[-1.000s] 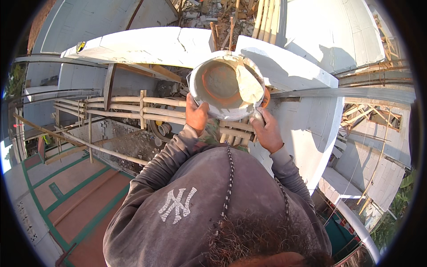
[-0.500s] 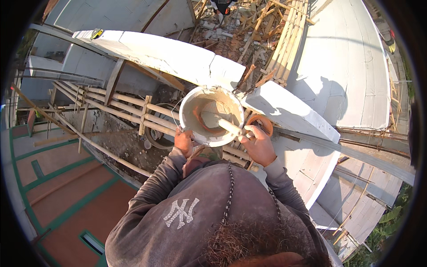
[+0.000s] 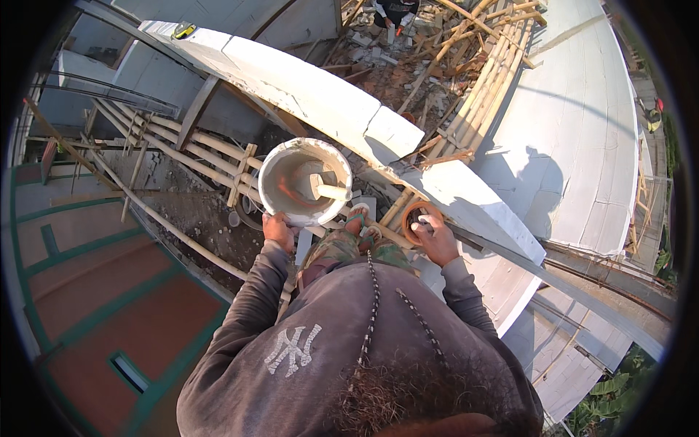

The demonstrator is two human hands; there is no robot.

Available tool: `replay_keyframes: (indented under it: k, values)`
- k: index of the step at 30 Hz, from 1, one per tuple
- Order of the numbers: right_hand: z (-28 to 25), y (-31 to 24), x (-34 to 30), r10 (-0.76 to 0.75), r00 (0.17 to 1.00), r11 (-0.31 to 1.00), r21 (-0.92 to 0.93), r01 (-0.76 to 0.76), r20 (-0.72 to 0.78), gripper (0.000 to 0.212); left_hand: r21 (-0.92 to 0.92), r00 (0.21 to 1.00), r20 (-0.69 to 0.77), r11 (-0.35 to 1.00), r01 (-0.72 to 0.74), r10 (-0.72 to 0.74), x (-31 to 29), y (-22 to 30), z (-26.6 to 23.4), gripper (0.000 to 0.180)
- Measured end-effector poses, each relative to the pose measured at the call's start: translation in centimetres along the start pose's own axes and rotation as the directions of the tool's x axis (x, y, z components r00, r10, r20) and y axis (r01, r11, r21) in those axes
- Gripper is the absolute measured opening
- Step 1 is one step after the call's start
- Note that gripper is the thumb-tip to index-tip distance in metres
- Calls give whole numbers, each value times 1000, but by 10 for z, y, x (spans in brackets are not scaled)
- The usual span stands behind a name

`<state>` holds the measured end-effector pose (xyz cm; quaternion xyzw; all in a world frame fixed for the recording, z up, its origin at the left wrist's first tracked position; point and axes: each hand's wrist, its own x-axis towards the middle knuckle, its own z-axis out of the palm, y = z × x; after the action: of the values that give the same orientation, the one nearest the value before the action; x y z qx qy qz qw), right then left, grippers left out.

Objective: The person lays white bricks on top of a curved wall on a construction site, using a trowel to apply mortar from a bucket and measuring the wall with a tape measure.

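Note:
My left hand point(image 3: 279, 230) grips the near-left rim of a white bucket point(image 3: 271, 175). The bucket tilts so that its inside shows, with grey mortar-like residue on the wall. A tool with a pale, thick cylindrical handle point(image 3: 333, 192) leans in it, the handle reaching over the right rim; its working end is hard to make out. Free of that tool, my right hand point(image 3: 440, 244) is half open over a small orange round container point(image 3: 405, 219). Its fingers overlap the container's opening in the picture, and I see no firm grip.
Below are my sandalled feet point(image 3: 356, 219) on bamboo poles point(image 3: 211, 172). Pale block walls point(image 3: 306, 91) point(image 3: 480, 200) run ahead and to the right, a tape measure point(image 3: 183, 30) on the far left top. Another person point(image 3: 397, 13) crouches among rubble beyond. A brown-and-green roof point(image 3: 109, 291) lies lower left.
My right hand has let go of the tool handle and moved right and down, over the orange container. The white bucket has shifted left with my left hand still on its rim.

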<state>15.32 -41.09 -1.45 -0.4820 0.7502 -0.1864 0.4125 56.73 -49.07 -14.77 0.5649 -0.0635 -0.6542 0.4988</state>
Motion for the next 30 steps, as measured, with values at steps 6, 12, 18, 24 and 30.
replay_keyframes:
  k: [6,12,18,24,30]
  values:
    - [7,4,37,-107,992,992,75,102,69,46,-74,999,-49,997,-20,17,-17,2,-31,43]
    - [22,24,60,-96,983,995,40,91,158,46,-100,971,-241,995,-30,5,-50,5,-46,33]
    - [48,45,79,-273,929,962,42,271,251,42,-144,904,-418,976,-165,91,-77,-5,-63,36]
    - [53,25,83,-324,891,941,7,339,318,44,-108,836,-533,969,-223,133,-112,-8,-61,34]
    - [51,29,96,-371,881,926,49,374,295,42,43,792,-531,943,-329,301,-93,-26,-105,34]
